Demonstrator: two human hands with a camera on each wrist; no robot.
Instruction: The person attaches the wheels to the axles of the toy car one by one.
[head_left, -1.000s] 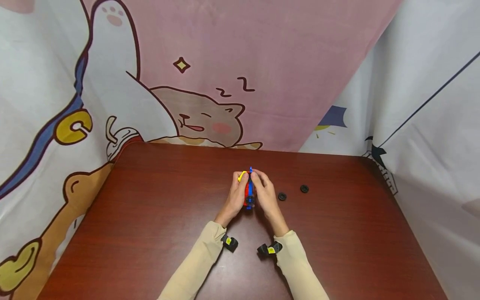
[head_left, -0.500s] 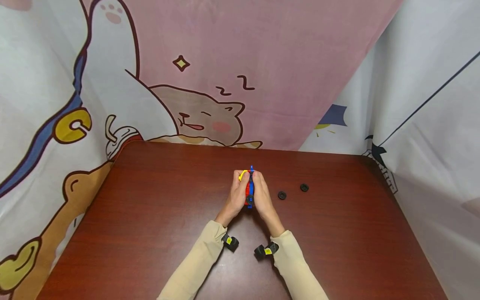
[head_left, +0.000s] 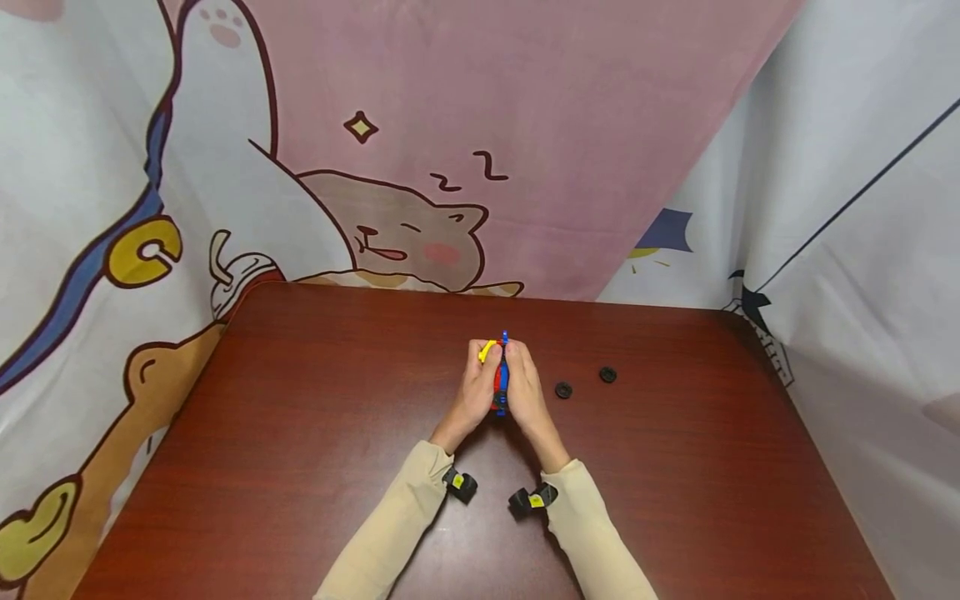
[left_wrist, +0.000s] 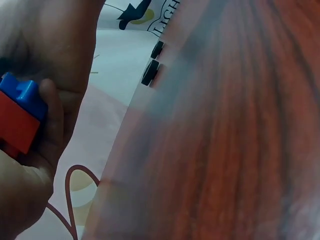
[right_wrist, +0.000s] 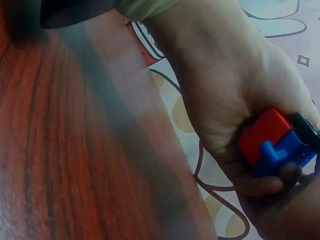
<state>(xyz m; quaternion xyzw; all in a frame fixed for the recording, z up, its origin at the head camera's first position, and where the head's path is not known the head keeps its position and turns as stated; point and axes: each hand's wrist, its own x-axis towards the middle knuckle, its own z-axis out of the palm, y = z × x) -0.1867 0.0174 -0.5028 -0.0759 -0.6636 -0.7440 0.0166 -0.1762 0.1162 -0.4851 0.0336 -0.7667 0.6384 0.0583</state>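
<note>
You have a red-and-blue plastic toy point(head_left: 502, 379) gripped between your left hand point(head_left: 480, 379) and right hand point(head_left: 527, 379), its length running near to far. Red shows along its left, blue along its right. A yellow piece point(head_left: 487, 352) slants out at the far left, beside your left thumb, and a blue tip point(head_left: 505, 335) pokes past both thumbs at the far end. A black part point(head_left: 500, 400) shows toward the near end. Your right-wrist view shows a short blue peg point(right_wrist: 268, 150) beside a smooth red block point(right_wrist: 265, 132). Your palms hide its sides.
</note>
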